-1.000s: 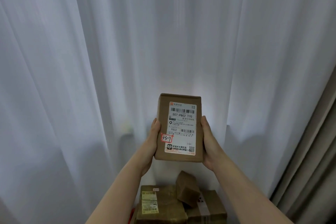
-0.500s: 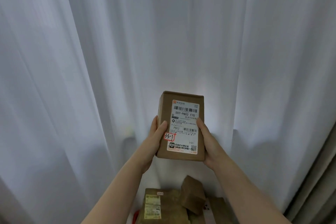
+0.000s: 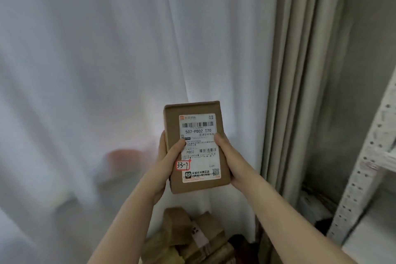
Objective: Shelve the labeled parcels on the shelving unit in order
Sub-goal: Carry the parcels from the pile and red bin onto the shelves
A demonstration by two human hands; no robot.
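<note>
Brown rectangular cardboard parcel [image 3: 196, 185] was held upright in mid-air before a white sheer curtain [image 3: 107, 70], well apart from the white perforated metal shelving unit [image 3: 364, 178] seen at the right edge. The parcel was grasped from both sides. The left hand [image 3: 164, 163] was curled round its left edge, with the thumb laid across the front onto the white printed shipping label [image 3: 200, 130]. The right hand [image 3: 231, 161] was curled round its right edge, with the thumb pressed against the label's right margin.

"507-P802 T70" and "P802" could be read on the label, below a barcode. A small red-bordered sticker [image 3: 183, 165] was stuck over the label's lower left corner, just beside the left thumb. A handwritten number beginning 3-3 was marked on it; the last digit could not be told. The parcel was closed, so its contents were hidden.

Below the forearms, a heap of brown cardboard boxes [image 3: 192, 233] was piled against the curtain, some tilted, one sealed with pale tape; all were shut. A beige pleated curtain [image 3: 300, 70] was hung between the sheer curtain and the shelving unit. Only an upright post and parts of two shelf boards were shown.
</note>
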